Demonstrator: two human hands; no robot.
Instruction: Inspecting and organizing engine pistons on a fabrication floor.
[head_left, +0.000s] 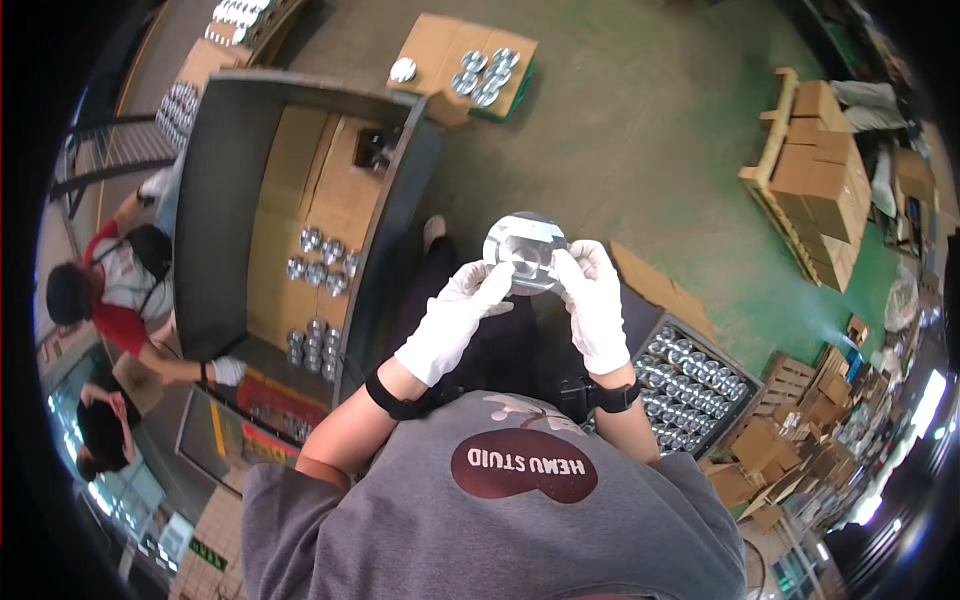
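In front of my chest, both white-gloved hands hold up a shiny round metal piston [522, 243], its broad face tilted toward me. My left hand [455, 318] pinches its lower left edge, thumb on the near face. On the right edge, the thumb and fingers of my right hand [592, 305] are closed round the rim. Fingers behind the piston are hidden. Below and to the right of my right hand, rows of similar pistons [690, 385] fill a dark tray.
To the left stands a dark metal-walled bench [280, 190] lined with cardboard, carrying two groups of pistons [318, 262]. Beyond it, a person in red sleeves [118, 325] rests a gloved hand there. More pistons [485, 75] sit on a cardboard-topped stand. Boxes [820, 170] are stacked on a pallet at right.
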